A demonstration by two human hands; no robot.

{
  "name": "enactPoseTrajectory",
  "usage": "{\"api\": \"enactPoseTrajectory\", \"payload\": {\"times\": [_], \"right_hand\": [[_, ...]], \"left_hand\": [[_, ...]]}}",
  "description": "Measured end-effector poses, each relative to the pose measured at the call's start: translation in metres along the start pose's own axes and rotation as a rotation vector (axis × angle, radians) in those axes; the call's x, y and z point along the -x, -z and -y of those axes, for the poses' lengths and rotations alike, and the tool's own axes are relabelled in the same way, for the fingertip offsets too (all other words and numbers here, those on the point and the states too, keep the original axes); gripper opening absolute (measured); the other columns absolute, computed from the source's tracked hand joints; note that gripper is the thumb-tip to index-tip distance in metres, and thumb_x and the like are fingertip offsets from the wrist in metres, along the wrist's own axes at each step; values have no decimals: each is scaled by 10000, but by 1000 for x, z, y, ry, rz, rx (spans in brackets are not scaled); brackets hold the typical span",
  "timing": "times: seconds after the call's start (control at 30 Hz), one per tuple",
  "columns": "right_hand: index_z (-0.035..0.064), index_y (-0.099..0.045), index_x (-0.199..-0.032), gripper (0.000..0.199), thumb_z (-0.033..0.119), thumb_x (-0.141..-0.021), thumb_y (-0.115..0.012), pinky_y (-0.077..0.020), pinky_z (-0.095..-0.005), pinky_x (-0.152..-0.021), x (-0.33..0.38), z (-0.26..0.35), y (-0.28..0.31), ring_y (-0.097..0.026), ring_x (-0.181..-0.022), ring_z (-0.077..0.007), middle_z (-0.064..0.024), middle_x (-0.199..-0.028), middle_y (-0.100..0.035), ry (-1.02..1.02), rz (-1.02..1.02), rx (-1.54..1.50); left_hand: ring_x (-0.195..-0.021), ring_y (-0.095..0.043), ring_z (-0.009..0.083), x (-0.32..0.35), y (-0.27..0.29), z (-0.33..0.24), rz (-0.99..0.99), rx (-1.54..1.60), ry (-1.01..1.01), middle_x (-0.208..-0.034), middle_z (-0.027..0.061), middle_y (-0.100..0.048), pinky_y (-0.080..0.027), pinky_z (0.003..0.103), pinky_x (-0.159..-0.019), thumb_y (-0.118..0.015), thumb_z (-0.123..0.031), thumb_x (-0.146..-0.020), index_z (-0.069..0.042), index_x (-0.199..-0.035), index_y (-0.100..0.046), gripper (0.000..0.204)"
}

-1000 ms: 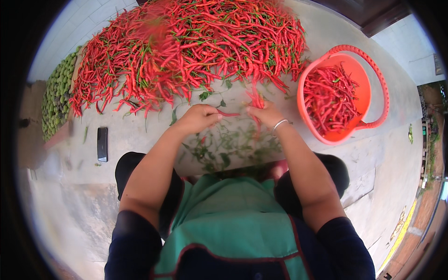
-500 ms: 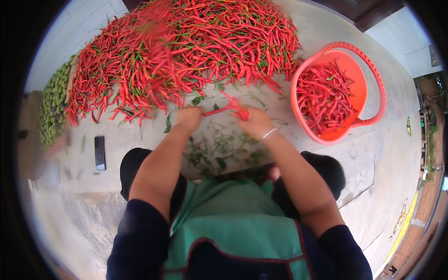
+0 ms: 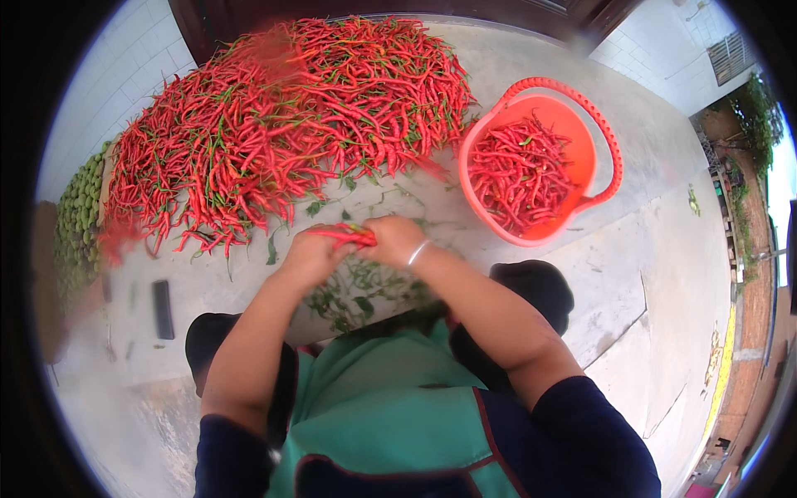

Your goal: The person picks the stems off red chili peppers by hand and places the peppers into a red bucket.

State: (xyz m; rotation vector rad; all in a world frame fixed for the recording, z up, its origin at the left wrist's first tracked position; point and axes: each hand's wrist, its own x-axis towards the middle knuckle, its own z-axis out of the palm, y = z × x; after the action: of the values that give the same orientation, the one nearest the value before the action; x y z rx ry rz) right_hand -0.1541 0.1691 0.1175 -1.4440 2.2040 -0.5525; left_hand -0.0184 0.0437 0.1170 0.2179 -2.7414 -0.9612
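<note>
Between my hands is a small bunch of red chillies point(image 3: 342, 236), its green stem ends at the right. My left hand point(image 3: 311, 259) is closed around the chillies. My right hand point(image 3: 395, 239), with a pale band at its wrist, pinches at the stem ends and touches my left hand; its fingertips are partly hidden. Beyond them a broad heap of red chillies point(image 3: 241, 141) with green stems covers the floor. To the right stands a red plastic basket point(image 3: 583, 141) with an arched handle, holding more red chillies point(image 3: 519, 178).
Loose green stems and leaves point(image 3: 365, 290) lie on the concrete below my hands. A dark phone point(image 3: 163, 310) rests on the floor at the left. Farther left is a pile of green produce point(image 3: 81, 195). A dark wooden door point(image 3: 374, 10) borders the far side.
My hands have come together around the chillies, where before they were apart with chillies between them. The view has shifted, so the heap and basket appear farther left.
</note>
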Motion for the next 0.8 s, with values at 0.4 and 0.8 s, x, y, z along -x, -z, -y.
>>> {"api": "enactPoseTrajectory", "payload": {"times": [0.4,0.8], "right_hand": [[55,-571,-1086,433,263,-724,-687,-472,-422,-768,45,-86,173,-594,-861,-339,-191,-890,-615,-336,-392,510],[51,-565,-1059,378,166,-716,-676,-487,-375,-799,7,-2,76,-575,-963,-298,-129,-1117,-557,207,-375,58]], "left_hand": [[-838,-580,285,-38,-41,-16,-125,-9,-95,-863,92,-608,-463,383,-743,-644,-122,-761,-62,-910,-605,165],[-1119,-463,313,-68,-12,138,-166,-742,367,-1220,102,-471,-401,420,-923,-593,-49,-748,-105,-1293,-397,581]]}}
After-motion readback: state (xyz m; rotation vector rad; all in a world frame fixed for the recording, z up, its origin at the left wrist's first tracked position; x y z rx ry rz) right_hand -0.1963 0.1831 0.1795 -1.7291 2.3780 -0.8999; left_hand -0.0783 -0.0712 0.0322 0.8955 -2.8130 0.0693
